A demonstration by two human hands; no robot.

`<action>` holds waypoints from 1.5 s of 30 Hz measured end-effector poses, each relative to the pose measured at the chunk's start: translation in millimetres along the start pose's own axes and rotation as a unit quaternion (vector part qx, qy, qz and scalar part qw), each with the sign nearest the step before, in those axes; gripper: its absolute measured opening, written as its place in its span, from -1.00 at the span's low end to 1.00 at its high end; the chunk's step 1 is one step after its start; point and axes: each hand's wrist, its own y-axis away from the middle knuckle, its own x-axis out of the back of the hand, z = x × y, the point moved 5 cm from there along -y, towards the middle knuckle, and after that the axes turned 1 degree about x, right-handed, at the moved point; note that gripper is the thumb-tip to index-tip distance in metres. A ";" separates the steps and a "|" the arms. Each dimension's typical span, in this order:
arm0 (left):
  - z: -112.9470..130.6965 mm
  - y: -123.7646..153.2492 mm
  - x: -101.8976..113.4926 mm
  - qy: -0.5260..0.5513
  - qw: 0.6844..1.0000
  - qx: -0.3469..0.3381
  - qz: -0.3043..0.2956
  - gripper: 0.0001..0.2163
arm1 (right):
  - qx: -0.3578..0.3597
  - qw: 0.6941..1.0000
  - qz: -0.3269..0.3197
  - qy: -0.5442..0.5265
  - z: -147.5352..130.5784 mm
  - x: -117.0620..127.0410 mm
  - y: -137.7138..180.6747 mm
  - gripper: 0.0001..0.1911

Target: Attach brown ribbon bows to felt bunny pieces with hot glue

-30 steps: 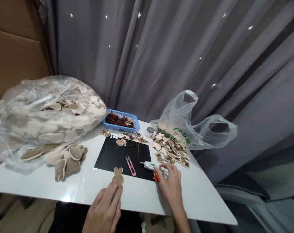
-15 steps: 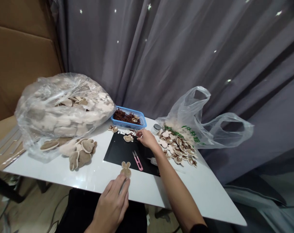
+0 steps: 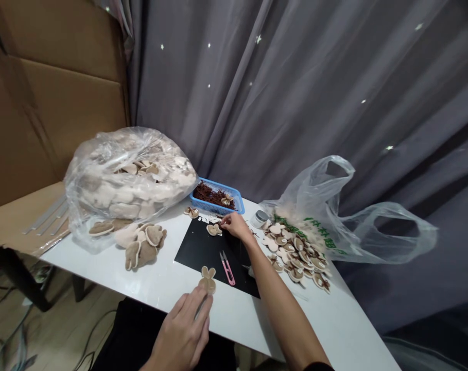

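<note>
The left hand (image 3: 185, 324), low in the middle of the frame, pinches the bottom of the bunny (image 3: 208, 277) by the black mat (image 3: 203, 250). The right hand (image 3: 236, 225), mid-frame, reaches the brown strings (image 3: 219, 224); I can't tell if it grips any.

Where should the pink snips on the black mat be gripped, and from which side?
Probably by the pink handle, pinched across its two sides from above, coming from the person's near side. The snips lie flat on the black mat, handle toward the person and pointed blades aimed away, so that approach would likely avoid them.
</note>
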 end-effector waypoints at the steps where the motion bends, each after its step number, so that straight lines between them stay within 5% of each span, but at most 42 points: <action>1: 0.0 -0.2 -0.1 -0.001 1.000 -0.003 -0.002 -0.59 | -0.002 1.000 0.002 -0.012 2.1 0.1 1.0 -0.61; 9: 0.0 -3.7 0.2 -0.003 1.000 -0.006 0.007 -0.60 | 0.037 0.983 0.072 -0.164 0.9 23.0 29.8 -0.81; 15: 0.7 -10.2 4.6 0.051 0.998 0.011 -0.026 -0.63 | 0.064 0.938 0.109 -0.324 -21.8 10.3 124.4 -0.75; 17: 1.9 -13.3 7.0 0.102 0.994 0.016 -0.043 -0.66 | 0.053 0.900 0.141 -0.409 -27.7 2.7 162.3 -0.68; 23: -8.2 -24.7 17.7 0.321 0.933 0.159 -0.039 -0.72 | 0.005 0.864 0.201 -0.462 -46.4 -14.8 227.7 -0.78; 29: -24.0 -43.8 19.6 0.484 0.813 0.325 -0.020 -0.80 | 0.005 0.864 0.198 -0.464 -55.6 -22.5 235.4 -0.86; 32: -30.6 -51.3 12.5 0.506 0.787 0.352 -0.022 -0.77 | 0.010 0.864 0.178 -0.471 -56.6 -24.0 232.6 -0.87; 45: -50.1 -72.4 -14.8 0.427 0.842 0.322 -0.077 -0.85 | 0.021 0.882 0.099 -0.460 -27.1 -34.7 191.8 -0.81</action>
